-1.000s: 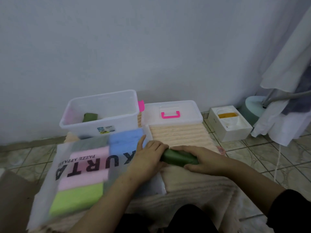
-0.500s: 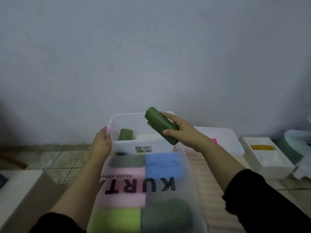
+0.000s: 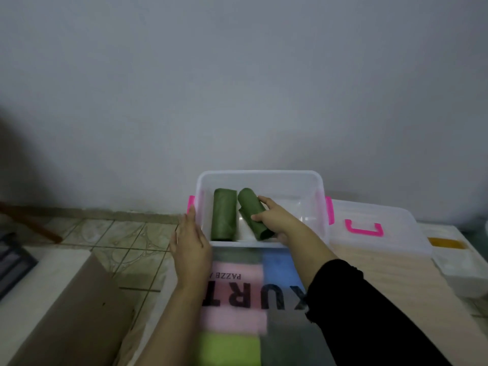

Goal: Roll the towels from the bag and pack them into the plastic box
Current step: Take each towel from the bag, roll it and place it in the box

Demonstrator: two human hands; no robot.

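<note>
Two green rolls in the box (image 3: 260,178): one (image 3: 223,217) lying flat, the other roll (image 3: 254,213) gripped mid-length by right hand (image 3: 274,220), left hand (image 3: 191,240) open against box side; soft, light, unrolls easily, so hold across the wrap.

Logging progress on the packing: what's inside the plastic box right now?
Two rolled green towels: one lies free at the left, the second beside it, gripped by the right hand. The box floor beneath hand and rolls is hidden.
</note>
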